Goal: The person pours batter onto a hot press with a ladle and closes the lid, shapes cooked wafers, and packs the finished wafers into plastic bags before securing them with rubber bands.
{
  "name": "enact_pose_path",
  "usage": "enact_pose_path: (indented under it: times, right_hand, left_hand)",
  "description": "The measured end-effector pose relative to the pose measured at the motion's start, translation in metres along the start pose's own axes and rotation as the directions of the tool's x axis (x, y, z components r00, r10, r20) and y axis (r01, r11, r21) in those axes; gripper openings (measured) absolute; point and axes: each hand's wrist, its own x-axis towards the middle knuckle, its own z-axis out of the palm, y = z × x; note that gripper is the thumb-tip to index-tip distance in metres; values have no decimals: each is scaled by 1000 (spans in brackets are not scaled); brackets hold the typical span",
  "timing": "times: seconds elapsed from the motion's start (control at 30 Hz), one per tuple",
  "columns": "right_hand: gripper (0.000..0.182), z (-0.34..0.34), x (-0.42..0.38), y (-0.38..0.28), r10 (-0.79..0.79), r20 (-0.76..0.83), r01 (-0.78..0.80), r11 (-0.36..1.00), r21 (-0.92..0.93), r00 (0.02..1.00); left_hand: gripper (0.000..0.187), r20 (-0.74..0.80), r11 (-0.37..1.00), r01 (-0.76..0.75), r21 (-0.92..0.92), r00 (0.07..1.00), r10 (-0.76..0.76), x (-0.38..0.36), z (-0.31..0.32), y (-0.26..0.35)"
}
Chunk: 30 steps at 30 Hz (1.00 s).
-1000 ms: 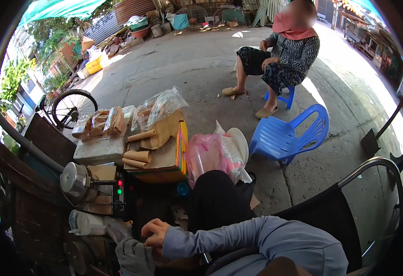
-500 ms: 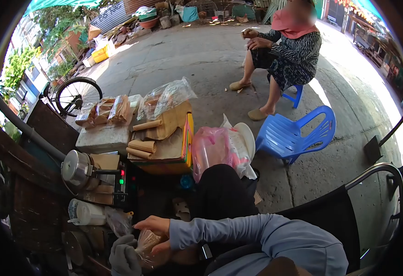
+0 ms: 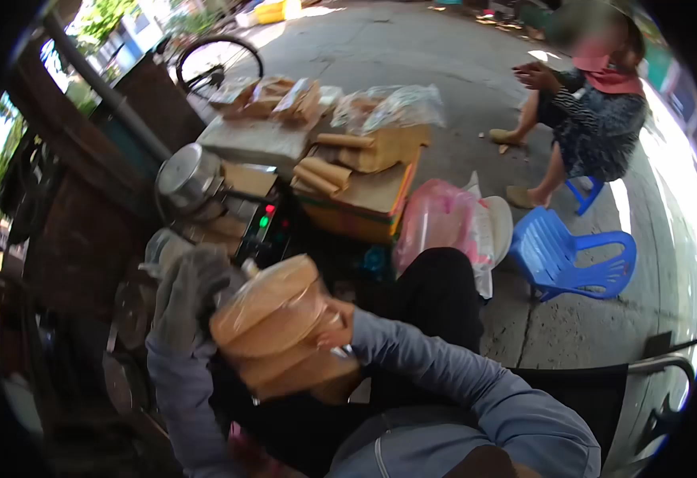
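Note:
A clear plastic bag of brown, wafer-like sheets (image 3: 273,323) is tilted above my lap, blurred by motion. My left hand (image 3: 193,291), in a grey glove, is closed at the bag's upper left end; its fingertips are smeared. Bare, my right hand (image 3: 335,325) grips the bag's right side with bent fingers. Just beyond the glove stands a whitish plastic container (image 3: 165,248), partly hidden. Behind the bag is a round metal cooking iron (image 3: 189,177) beside a black control box with red and green lights (image 3: 265,219).
Rolled brown wafers (image 3: 322,175) lie on a cardboard-topped box (image 3: 380,191). Filled bags (image 3: 273,99) rest on a pale block (image 3: 253,142). A pink plastic bag (image 3: 436,223) and blue chair (image 3: 563,255) stand to the right. Another person (image 3: 595,119) sits farther back.
Both hands have risen with the bag from low by my lap, and the bag now shows broadside. My view has turned left, shifting the surroundings right. The seated person's hands are closer together.

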Motion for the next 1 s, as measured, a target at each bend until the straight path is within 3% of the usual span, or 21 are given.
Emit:
enact_pose_path:
  times: [0.03,0.1,0.17,0.2,0.23,0.27,0.37,0.4,0.5,0.53,0.63,0.7,0.77,0.87,0.93,1.0]
  right_hand:
    - [67,-15,7,12,-42,8,42,999,12,999]
    - [64,-36,11,8,-137,17,137,990,15,990]
    - [63,-30,10,-26,-291,-5,291,956,-26,957]
    - [63,-15,7,-37,-271,-94,271,962,-21,958]
    - [61,-3,6,-44,-229,-153,240,969,56,961]
    - [60,8,5,-52,-185,-211,216,967,135,960]
    - [61,-1,15,-39,-155,-327,188,980,72,932]
    - [60,-12,19,-34,-219,-288,214,976,-47,932]
    - [61,-15,18,-40,-107,-313,81,992,-95,944]
    - [61,-1,18,-46,-170,-279,166,985,-39,945]
    - [63,-9,20,-43,-183,-156,192,980,43,971]
    - [63,-6,21,-42,-210,-136,210,978,-18,968]
    - [63,7,16,-46,-186,-49,185,982,-29,981]
    - [64,-10,15,-41,-122,4,122,989,-87,993]
    - [65,-9,13,-41,-155,-11,153,985,-84,988]
    - [65,-13,10,-38,-125,-52,121,990,-68,991]
  left_hand:
    - [45,-61,992,-22,-126,998,15,5,-2,6]
    - [55,-156,998,-37,-60,987,27,4,4,14]
    - [61,-111,1000,12,3,994,-11,0,9,9]
    - [65,46,999,45,17,998,-46,0,2,-2]
    - [72,230,998,-3,-64,973,17,1,8,-5]
    - [76,196,998,52,-20,979,-47,-1,5,-22]
    - [82,94,987,151,50,983,-155,-1,13,-35]
    - [82,88,991,137,0,987,-136,1,11,-45]
    - [82,78,987,130,-94,989,-123,3,4,-66]
    - [81,82,986,146,-86,987,-139,1,3,-66]
    - [74,127,967,225,-117,969,-210,-5,1,-69]
    - [71,149,949,242,-202,965,-215,-10,6,-69]
    - [68,97,999,49,4,994,-49,-14,9,-58]
    - [63,101,970,-130,207,989,111,-23,7,-53]
    - [61,58,968,-163,190,986,155,-30,9,-49]
    - [62,-18,989,-141,40,990,142,-38,18,-43]
